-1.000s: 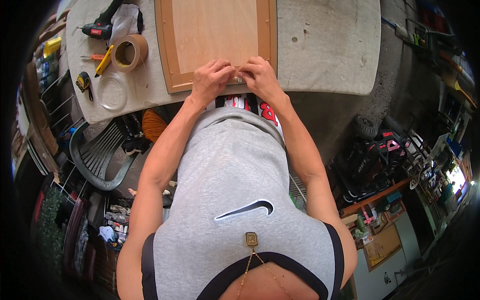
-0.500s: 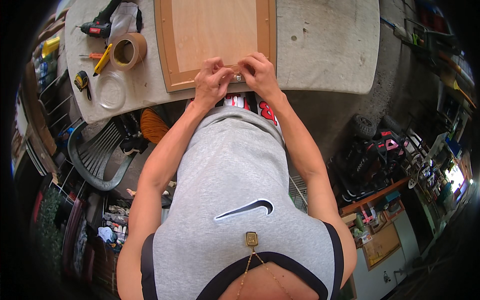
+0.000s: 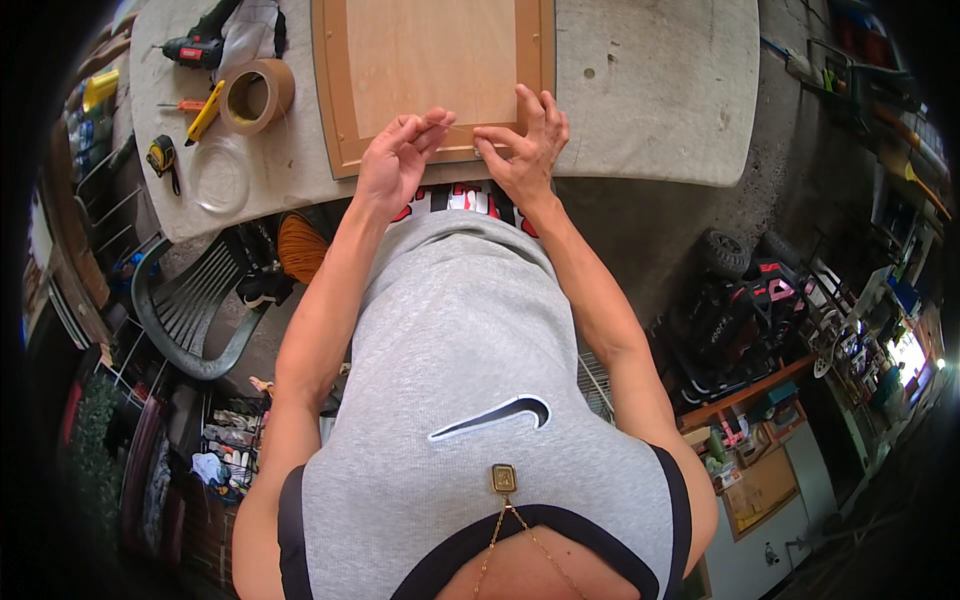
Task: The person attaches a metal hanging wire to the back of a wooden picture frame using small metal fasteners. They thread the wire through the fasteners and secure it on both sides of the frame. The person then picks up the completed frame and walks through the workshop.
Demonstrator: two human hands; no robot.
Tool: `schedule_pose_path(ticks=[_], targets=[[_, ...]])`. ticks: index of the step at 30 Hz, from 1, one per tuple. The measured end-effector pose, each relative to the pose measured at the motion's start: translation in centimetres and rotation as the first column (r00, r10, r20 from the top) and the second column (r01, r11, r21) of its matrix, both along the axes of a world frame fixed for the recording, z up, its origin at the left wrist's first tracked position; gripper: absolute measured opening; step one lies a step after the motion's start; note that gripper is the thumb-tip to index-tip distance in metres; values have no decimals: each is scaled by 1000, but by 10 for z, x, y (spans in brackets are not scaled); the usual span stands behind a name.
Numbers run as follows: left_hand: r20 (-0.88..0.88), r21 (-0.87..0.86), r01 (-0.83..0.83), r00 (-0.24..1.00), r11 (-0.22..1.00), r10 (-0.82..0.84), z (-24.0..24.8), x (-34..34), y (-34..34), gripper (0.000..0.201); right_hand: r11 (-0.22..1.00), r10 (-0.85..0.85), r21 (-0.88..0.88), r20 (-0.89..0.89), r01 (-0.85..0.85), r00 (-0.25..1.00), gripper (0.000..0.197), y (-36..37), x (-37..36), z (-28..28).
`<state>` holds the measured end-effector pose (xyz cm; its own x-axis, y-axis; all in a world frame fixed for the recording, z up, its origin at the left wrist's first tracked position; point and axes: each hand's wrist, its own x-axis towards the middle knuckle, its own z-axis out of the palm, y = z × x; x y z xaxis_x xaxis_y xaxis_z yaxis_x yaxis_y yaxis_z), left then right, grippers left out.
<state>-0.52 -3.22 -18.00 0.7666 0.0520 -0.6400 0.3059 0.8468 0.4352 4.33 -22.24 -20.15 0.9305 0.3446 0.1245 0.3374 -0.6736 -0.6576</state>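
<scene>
A framed panel (image 3: 430, 70) lies on the table, with a pale wooden back and a brown border. Over its near edge, my left hand (image 3: 395, 165) pinches a thin clear line (image 3: 459, 127) between thumb and fingertips. This line stretches toward a small metal hanger (image 3: 477, 152) on the frame's near border. My right hand (image 3: 525, 150) is beside the hanger, thumb and index finger bent toward it with a gap between them. Its other fingers are raised and spread. Whether the right fingertips touch the line is too small to tell.
To the left on the table (image 3: 650, 100) lie a roll of brown tape (image 3: 282, 98), a coil of clear line (image 3: 219, 178), a yellow utility knife (image 3: 207, 112), an orange screwdriver (image 3: 185, 105), a tape measure (image 3: 161, 155), a drill (image 3: 195, 48) and a glove (image 3: 250, 40). A chair (image 3: 190, 320) stands below.
My hands have moved apart: the left has gone left and turned its palm up, drawing the line with it. My right hand has spread its outer fingers by the hanger.
</scene>
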Motion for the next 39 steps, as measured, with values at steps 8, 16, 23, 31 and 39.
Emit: schedule_pose_path(ticks=[8,16,23,31,39], targets=[[-45,-175,-97,995,980,90,9,22,-1,19,999,-35,-28,56,37,998,6,5,-1,-7],[-226,-77,67,971,995,-83,37,46,7,14,999,25,-27,122,-22,992,8,4,-2,-10],[42,300,368,916,880,-398,44,62,-11,14,999,23,36,18,-24,1000,7,3,0,4],[-107,377,357,933,855,-343,16,73,-17,22,831,85,503,-537,237,839,11,-7,11,21],[-387,464,781,603,418,-698,3,54,-13,18,614,106,609,-693,501,713,17,-11,15,45]])
